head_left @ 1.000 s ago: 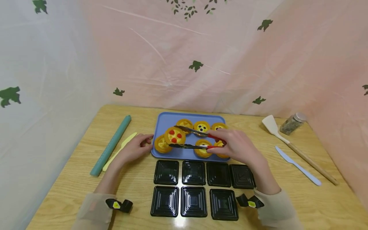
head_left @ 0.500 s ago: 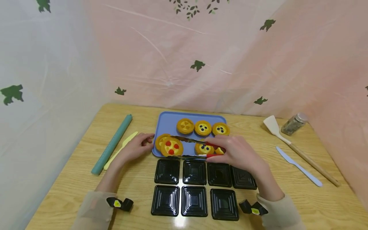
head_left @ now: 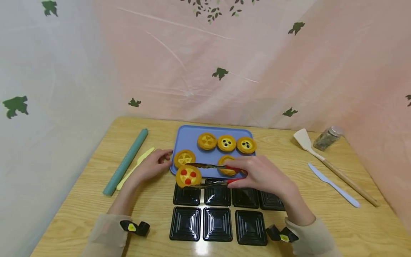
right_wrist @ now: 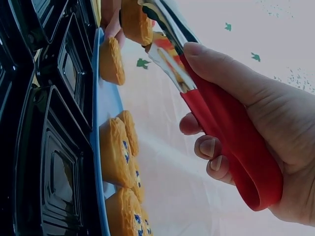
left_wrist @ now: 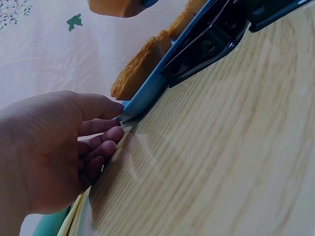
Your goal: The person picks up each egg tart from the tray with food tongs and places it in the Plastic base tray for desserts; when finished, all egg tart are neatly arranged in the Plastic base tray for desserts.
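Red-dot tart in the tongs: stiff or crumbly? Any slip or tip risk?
The tart looks rigid: it keeps its round shape, pinched at its rim by the tongs in the right hand. Probably light, since that edge grip alone carries it. Slip or tilt seems possible: smooth metal tips bear on a narrow fluted edge.

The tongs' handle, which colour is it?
Red, on the tongs; the right wrist view shows it best.
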{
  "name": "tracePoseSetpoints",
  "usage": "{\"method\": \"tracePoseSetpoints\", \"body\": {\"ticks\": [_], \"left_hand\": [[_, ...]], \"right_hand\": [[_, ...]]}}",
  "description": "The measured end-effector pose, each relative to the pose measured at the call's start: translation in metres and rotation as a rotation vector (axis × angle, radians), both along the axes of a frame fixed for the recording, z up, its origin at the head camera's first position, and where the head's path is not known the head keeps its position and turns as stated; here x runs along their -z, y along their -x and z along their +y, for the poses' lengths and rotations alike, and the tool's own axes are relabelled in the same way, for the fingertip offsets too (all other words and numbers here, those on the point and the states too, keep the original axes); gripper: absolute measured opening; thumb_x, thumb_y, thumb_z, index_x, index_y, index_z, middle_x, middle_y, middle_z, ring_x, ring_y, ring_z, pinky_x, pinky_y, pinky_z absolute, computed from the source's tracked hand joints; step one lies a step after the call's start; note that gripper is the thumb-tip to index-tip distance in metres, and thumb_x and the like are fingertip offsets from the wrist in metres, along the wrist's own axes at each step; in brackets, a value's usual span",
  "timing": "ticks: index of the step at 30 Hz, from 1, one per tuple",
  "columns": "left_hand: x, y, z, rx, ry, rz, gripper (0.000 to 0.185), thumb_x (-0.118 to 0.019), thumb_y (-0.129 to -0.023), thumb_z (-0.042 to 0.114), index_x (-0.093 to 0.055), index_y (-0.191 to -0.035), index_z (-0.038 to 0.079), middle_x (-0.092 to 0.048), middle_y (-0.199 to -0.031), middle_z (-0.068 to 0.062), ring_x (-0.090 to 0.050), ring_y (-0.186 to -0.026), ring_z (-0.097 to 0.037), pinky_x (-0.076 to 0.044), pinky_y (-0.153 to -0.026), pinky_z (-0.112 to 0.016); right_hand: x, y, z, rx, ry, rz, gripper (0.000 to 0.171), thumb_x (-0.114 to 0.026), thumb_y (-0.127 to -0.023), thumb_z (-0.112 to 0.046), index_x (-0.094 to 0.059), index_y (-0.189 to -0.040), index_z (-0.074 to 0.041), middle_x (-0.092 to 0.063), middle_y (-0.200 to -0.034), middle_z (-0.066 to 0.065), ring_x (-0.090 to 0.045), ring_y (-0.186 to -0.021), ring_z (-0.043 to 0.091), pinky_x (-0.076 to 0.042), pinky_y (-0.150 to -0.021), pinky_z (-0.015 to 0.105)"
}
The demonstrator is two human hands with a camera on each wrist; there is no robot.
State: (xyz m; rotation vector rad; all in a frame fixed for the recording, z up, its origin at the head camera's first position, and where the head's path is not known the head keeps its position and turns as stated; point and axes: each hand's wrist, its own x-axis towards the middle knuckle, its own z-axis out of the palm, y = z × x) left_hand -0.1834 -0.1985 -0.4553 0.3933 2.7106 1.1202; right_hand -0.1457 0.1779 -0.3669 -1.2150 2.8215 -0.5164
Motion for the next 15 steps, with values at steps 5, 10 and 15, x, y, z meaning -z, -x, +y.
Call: {"method": "tracePoseSetpoints", "body": {"ticks": [5,10,15], "left_hand": [[0.0019,0.0013,-0.0018,0.001,-0.01,0.004,0.051,-0.064,-0.098,0.021,-0.056,-0.144,-0.001,-0.065,-0.113,-0.016,-0.056,-0.096,-0.022,-0.045,-0.086,-0.034],[0.0027,0.0026,-0.002,-0.003,0.001,0.002,0.051,-0.063,-0.1,0.022,-0.056,-0.145,-0.001,-0.063,-0.112,-0.015,-0.054,-0.095,-0.021,-0.044,-0.083,-0.033],[0.0032,0.0022,-0.001,0.0,-0.008,0.001,0.051,-0.063,-0.099,0.022,-0.056,-0.145,-0.002,-0.064,-0.113,-0.016,-0.054,-0.095,-0.022,-0.044,-0.084,-0.034]], "right_hand": [[-0.0014,-0.0022,-0.003,-0.026,-0.039,0.015,0.06,-0.07,-0.085,-0.067,-0.073,-0.127,-0.023,-0.076,-0.105,-0.008,-0.048,-0.067,-0.001,-0.038,-0.059,0.018],[-0.0011,-0.0047,-0.0064,-0.042,-0.064,0.033,0.064,-0.068,-0.086,-0.068,-0.072,-0.13,-0.023,-0.077,-0.115,-0.007,-0.053,-0.07,0.001,-0.041,-0.061,0.018],[-0.0001,-0.0067,-0.0079,-0.051,-0.072,0.031,0.059,-0.075,-0.085,-0.061,-0.072,-0.131,-0.024,-0.077,-0.113,-0.008,-0.053,-0.069,0.001,-0.041,-0.061,0.018]]}}
